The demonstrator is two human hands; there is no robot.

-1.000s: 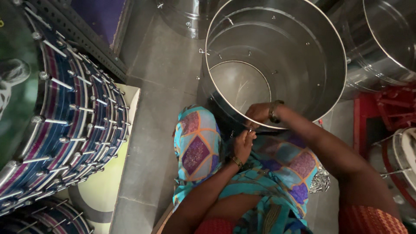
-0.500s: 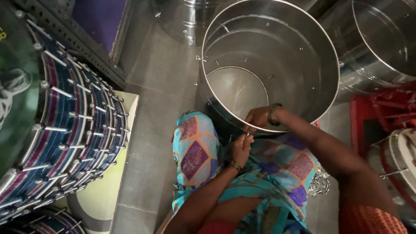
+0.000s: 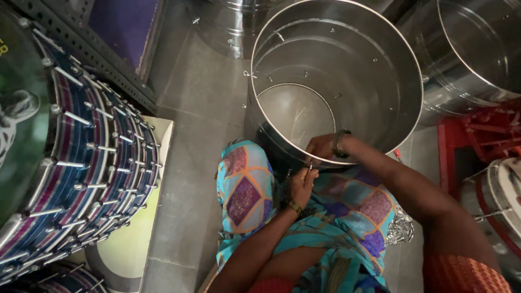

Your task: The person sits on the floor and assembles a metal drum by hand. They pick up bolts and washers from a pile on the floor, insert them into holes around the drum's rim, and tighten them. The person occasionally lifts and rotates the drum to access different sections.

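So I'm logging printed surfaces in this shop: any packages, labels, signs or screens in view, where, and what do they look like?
Printed drum head: far left, on the blue-and-purple striped drum; round, dark green with a pale figure and some yellow lettering at the edge.
No packages, signs or screens show; the steel drum shell under both hands carries no visible label.

Open steel drum shell (image 3: 374,97) stood at twelve o'clock, hands at its near rim. Finished drums (image 3: 81,179) stacked at nine. More shells (image 3: 477,59) at two. Loose hooks (image 3: 400,230) at four.

The tiny metal part pinched at the steel drum shell's (image 3: 380,81) rim can't be made out. The right hand's (image 3: 320,146) fingertips are hidden behind that rim, and the striped drum (image 3: 92,179) is cut off left.
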